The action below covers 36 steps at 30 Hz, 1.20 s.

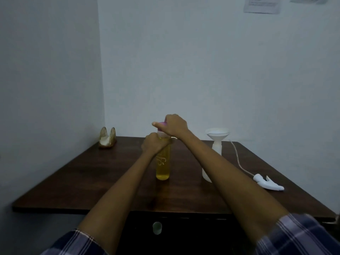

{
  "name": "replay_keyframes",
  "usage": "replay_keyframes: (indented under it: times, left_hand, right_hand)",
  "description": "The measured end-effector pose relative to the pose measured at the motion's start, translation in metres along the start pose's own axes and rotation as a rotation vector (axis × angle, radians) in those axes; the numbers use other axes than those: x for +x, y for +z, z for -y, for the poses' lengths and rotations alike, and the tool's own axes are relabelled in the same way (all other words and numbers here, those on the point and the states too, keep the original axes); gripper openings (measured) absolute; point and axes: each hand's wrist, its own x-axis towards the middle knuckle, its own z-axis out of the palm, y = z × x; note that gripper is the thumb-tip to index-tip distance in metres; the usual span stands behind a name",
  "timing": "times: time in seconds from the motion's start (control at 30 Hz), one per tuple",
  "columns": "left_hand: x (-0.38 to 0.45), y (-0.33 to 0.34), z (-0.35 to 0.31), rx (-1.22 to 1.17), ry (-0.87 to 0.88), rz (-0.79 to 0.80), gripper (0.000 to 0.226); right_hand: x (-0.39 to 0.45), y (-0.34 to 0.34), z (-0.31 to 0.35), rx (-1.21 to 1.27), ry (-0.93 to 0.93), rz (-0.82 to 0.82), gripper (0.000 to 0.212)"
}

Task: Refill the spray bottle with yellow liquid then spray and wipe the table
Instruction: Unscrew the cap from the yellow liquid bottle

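Pale walls meet in a corner behind a dark brown wooden bench (pixel 77 173), and a sheet of paper (pixel 262 4) is fixed high on the right wall.

Near the middle of the bench stands a clear bottle of yellow liquid (pixel 162 166), upright, with a light pattern on its side. The left hand (pixel 153 145) holds this bottle around its upper part, just under the neck, with the fingers curled round it. The right hand (pixel 173 127) is above it and grips the pink cap (pixel 162 124) on top of the bottle; the thumb points to the left and the other fingers are closed over the cap. Whether the cap is tight or loose on the neck, I cannot tell.

To the right of the yellow bottle stands the white spray bottle (pixel 215 155), also upright, partly hidden by the right forearm. A white funnel (pixel 217 134) sits in its open neck. The white spray head (pixel 267 183) lies on the bench further right, near the front edge, and its thin tube (pixel 239 161) runs back toward the spray bottle.

At the far left corner of the bench is a small gold-coloured holder (pixel 107 138) with white napkins in it. Both sleeves are of blue checked cloth. Under the front of the bench a small pale cup-like thing (pixel 157 227) is seen in the dark.
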Motion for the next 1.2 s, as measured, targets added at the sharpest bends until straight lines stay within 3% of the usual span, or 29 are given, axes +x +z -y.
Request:
replay_keyframes:
  times: [0.07, 0.13, 0.3, 0.47, 0.6, 0.7, 0.8, 0.87, 0.97, 1.03, 1.2]
  left_hand:
    - [0.001, 0.005, -0.006, 0.088, 0.029, -0.08, 0.057]
    - [0.004, 0.009, -0.003, 0.086, 0.053, -0.113, 0.054]
    - [0.015, 0.007, 0.005, 0.04, 0.056, -0.071, 0.054]
    - [0.018, 0.003, 0.004, 0.02, 0.067, -0.006, 0.049]
    - [0.019, -0.009, 0.004, -0.07, 0.041, 0.175, 0.052]
    - [0.014, -0.007, -0.001, -0.023, 0.042, 0.143, 0.055]
    - [0.007, 0.002, -0.006, -0.02, 0.037, 0.09, 0.054]
    - [0.005, 0.002, -0.007, -0.03, 0.011, 0.077, 0.056]
    - [0.005, -0.001, -0.006, -0.069, -0.021, 0.074, 0.059]
    - [0.004, -0.001, -0.005, -0.092, -0.02, 0.073, 0.061]
    - [0.005, -0.001, -0.003, -0.126, 0.006, 0.089, 0.059]
  right_hand:
    - [0.008, 0.002, 0.009, -0.277, -0.053, -0.007, 0.038]
    - [0.013, 0.007, 0.013, -0.403, -0.082, -0.013, 0.038]
    - [0.022, 0.013, -0.001, -0.316, -0.201, -0.063, 0.043]
    - [0.024, 0.01, -0.009, -0.276, -0.323, -0.034, 0.035]
    - [0.024, 0.008, -0.012, -0.243, -0.365, 0.025, 0.037]
    - [0.025, 0.004, -0.015, -0.282, -0.275, 0.132, 0.046]
    - [0.023, -0.004, -0.005, -0.61, -0.038, 0.166, 0.061]
    - [0.019, -0.008, 0.006, -0.673, 0.023, 0.236, 0.061]
    - [0.02, -0.023, 0.024, -0.437, 0.01, 0.455, 0.041]
    - [0.025, -0.041, 0.035, -0.239, 0.034, 0.601, 0.045]
    - [0.021, -0.047, 0.04, -0.442, 0.055, 0.446, 0.057]
